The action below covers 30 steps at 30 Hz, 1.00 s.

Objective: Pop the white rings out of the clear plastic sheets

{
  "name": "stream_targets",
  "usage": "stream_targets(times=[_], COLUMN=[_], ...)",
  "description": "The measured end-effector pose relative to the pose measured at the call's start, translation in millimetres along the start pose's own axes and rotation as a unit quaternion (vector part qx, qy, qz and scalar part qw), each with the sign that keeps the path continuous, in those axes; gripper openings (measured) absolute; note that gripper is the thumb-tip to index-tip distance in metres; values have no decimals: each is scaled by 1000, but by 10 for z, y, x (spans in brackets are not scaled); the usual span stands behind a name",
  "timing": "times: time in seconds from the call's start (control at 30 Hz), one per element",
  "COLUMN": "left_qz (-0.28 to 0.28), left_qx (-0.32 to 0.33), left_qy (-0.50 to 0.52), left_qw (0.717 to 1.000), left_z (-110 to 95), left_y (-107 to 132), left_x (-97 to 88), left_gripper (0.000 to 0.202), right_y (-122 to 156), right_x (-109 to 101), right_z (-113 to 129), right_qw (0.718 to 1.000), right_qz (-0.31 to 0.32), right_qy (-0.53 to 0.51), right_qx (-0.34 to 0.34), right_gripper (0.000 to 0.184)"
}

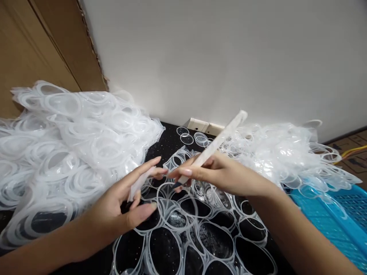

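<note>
My right hand [212,173] is closed around a long stack of clear plastic discs [219,141] that slants up to the right like a rod. My left hand [130,200] pinches a small clear plastic piece [139,185] between thumb and forefinger, its tip almost touching the lower end of the stack. Both hands hover over a clear plastic sheet with punched-out round holes [197,236] lying on the black speckled tabletop [169,143].
A big heap of clear ringed plastic sheets [65,141] fills the left. Another heap of punched plastic scrap [281,152] lies at right, partly over a blue plastic basket [329,221]. Several loose clear discs [192,137] lie near the white wall [218,57]. Cardboard [37,46] stands at back left.
</note>
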<state>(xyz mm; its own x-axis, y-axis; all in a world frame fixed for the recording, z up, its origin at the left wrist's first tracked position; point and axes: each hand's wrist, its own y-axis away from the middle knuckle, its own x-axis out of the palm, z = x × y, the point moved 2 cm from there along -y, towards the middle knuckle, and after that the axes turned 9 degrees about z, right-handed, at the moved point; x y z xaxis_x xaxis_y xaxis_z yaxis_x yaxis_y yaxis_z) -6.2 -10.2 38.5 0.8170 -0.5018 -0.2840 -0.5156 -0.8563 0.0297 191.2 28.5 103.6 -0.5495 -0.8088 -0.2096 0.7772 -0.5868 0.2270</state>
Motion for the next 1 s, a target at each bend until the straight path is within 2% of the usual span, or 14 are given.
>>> stream_targets(times=[0.07,0.13,0.23,0.3,0.4,0.5,0.53,0.6,0.67,0.7,0.73,0.83,0.9,1.0], left_qz=[31,44,75,86,17,-61,-70,-56,-15,5,18,2,-29,-64], left_qx=[-30,-70,-117,-121,-82,-32,-24,-16,-11,-8,-3,6,-14,-57], left_qy=[115,211,289,322,395,423,403,295,94,-26,-146,-412,-472,-445], left_qw=[992,974,947,935,915,904,912,954,995,1000,989,911,881,892], left_z=[-34,-48,-80,-128,-224,-293,-299,-287,-238,-199,-152,4,90,143], left_y=[-40,-76,-113,-131,-180,-258,-290,-361,-436,-472,-506,-583,-613,-620], left_x=[33,47,20,-33,-185,-361,-405,-447,-419,-382,-336,-204,-166,-203], left_gripper=[62,56,52,55,54,43,39,31,26,27,30,39,39,34], right_y=[-77,-138,-173,-164,-126,-99,-98,-115,-158,-186,-219,-322,-387,-477], right_x=[66,89,70,30,-46,-67,-61,-52,-60,-68,-76,-83,-79,-104], right_z=[-5,-34,-98,-149,-259,-400,-439,-486,-483,-463,-435,-341,-309,-335], right_qw=[999,998,997,996,994,998,999,999,999,998,995,983,977,975], right_qz=[25,14,-13,-30,-57,-8,16,37,3,-24,-52,-107,-113,-103], right_qy=[-44,-61,-69,-77,-81,-58,-46,-17,31,58,83,129,147,169], right_qx=[-10,-20,-29,-42,-40,2,14,27,24,15,-1,-76,-110,-100], right_gripper=[24,25,26,26,26,27,28,30,32,32,31,29,30,31])
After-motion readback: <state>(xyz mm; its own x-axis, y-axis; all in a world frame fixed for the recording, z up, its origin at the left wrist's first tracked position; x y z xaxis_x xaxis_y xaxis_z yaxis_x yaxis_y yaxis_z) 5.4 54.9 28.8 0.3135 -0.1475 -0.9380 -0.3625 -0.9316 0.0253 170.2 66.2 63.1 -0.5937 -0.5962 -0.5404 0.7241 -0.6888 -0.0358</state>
